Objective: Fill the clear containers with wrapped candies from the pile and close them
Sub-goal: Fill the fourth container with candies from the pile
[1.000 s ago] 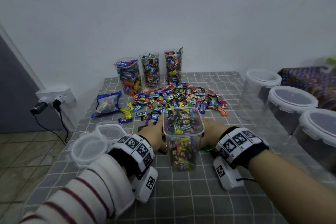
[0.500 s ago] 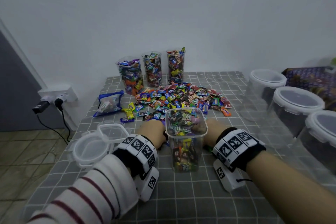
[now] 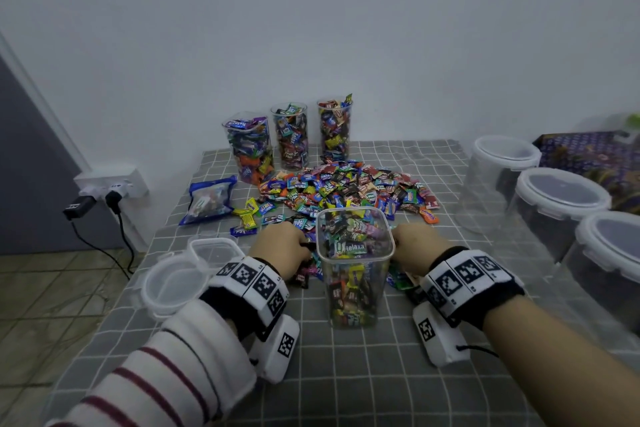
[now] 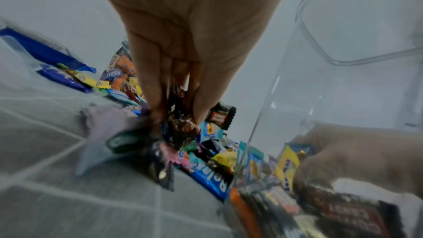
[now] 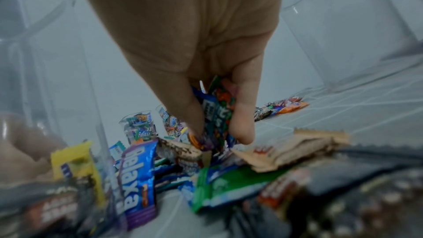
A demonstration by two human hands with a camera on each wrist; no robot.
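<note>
Step in hand: gathering candies at the near edge of the pile, either side of the square container; judged mid-fill.
Square container (image 3: 355, 267): stands upright near centre of the checked cloth (image 3: 346, 374), mouth open upward, long axis vertical. Candy level sits just below the rim.
Left hand (image 3: 282, 248): just left of the container, fingers curled down and pinching a dark brown wrapped candy (image 4: 181, 128) with others bunched under it.
Right hand (image 3: 417, 246): just right of the container, thumb and fingers closed round a small bunch of wrappers (image 5: 217, 113), green and blue.
Candy pile (image 3: 346, 189): lies on the far side of the container, its near edge reaching both hands.
Key relation: the container mouth lies between the hands and above both grips; each load must rise, then go inward over the rim. Both hands look about equally near.
Lids (image 3: 192, 269): two clear lids lie to the near left, closer to the left hand; container not yet closed.
Far row: three tall cups (image 3: 292, 135) filled, uncapped.
Right edge: three large tubs (image 3: 561, 204), lidded, apparently empty.
Risk: with the fill this high, wrappers may slide off the heap.
</note>
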